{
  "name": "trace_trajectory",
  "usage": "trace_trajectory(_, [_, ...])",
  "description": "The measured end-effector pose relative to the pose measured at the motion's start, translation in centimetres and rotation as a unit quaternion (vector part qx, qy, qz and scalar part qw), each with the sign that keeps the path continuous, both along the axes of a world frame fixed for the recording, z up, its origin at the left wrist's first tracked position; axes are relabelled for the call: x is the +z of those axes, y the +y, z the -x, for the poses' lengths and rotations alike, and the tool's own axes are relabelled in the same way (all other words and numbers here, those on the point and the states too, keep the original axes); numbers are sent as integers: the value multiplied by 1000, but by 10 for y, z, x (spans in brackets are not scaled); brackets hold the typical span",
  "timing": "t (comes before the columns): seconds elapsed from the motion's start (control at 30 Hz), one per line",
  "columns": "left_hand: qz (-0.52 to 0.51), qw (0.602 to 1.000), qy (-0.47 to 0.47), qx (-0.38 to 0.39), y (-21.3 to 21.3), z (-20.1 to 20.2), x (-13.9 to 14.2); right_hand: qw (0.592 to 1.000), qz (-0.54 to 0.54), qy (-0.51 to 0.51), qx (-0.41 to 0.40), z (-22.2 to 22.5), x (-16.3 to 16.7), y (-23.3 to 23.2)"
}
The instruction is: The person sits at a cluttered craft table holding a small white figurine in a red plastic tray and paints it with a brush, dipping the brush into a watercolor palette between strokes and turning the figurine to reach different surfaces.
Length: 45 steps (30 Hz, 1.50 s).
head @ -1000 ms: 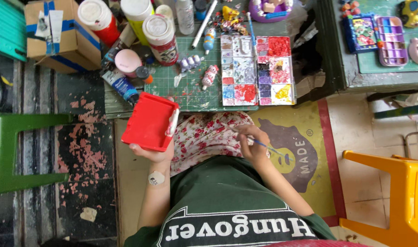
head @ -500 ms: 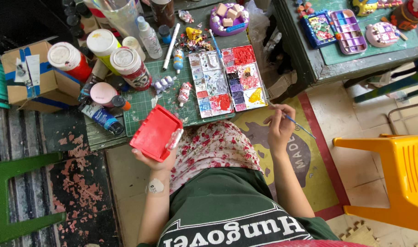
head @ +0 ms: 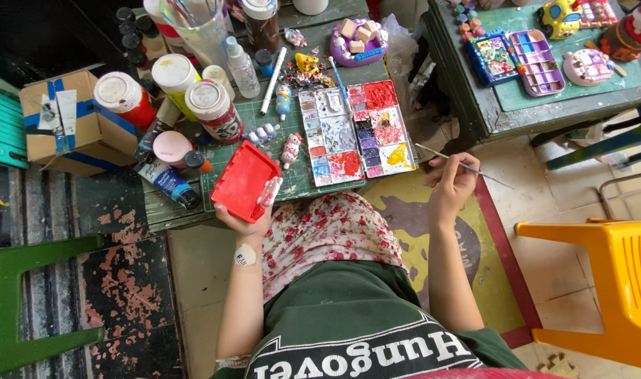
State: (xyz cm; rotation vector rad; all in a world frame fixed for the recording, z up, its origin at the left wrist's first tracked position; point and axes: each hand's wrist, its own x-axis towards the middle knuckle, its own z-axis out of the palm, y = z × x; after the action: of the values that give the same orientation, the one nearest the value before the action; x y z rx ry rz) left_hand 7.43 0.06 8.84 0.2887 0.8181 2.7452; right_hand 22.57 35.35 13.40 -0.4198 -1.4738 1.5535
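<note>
My left hand (head: 247,219) holds a red square tray-shaped piece (head: 244,180) from below, over the near edge of the low green-topped table (head: 173,214). A round sticker sits on that wrist. My right hand (head: 450,184) grips a thin paintbrush (head: 468,167), its tip pointing right, off the table above the floor mat. An open paint palette (head: 354,132) smeared with red, yellow, purple and blue lies on the table between the two hands.
Paint jars (head: 212,109), bottles and tubes crowd the table's left and back, beside a cardboard box (head: 66,123). A second table (head: 517,105) at the right carries painted moulds. A green chair (head: 25,295) stands left, an orange chair (head: 605,281) right.
The view has tilted and shifted. My right hand with the brush has swung from my lap out to the right. My left hand has kept the red piece.
</note>
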Motion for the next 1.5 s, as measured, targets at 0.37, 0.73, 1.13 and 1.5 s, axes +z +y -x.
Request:
trace_trajectory(0.37, [-27, 998, -56, -4, -1, 23, -41, 994, 23, -31, 102, 34, 2, -11])
trace_trajectory(0.73, [-29, 999, -23, -30, -4, 22, -41, 986, -23, -62, 153, 73, 3, -29])
trace_trajectory(1.13, [-34, 998, -49, -22, -7, 29, -49, 975, -100, -123, 155, 138, 22, -59])
trace_trajectory(1.5, [-35, 999, -40, -14, -3, 25, -39, 932, -271, -202, 131, 136, 39, -87])
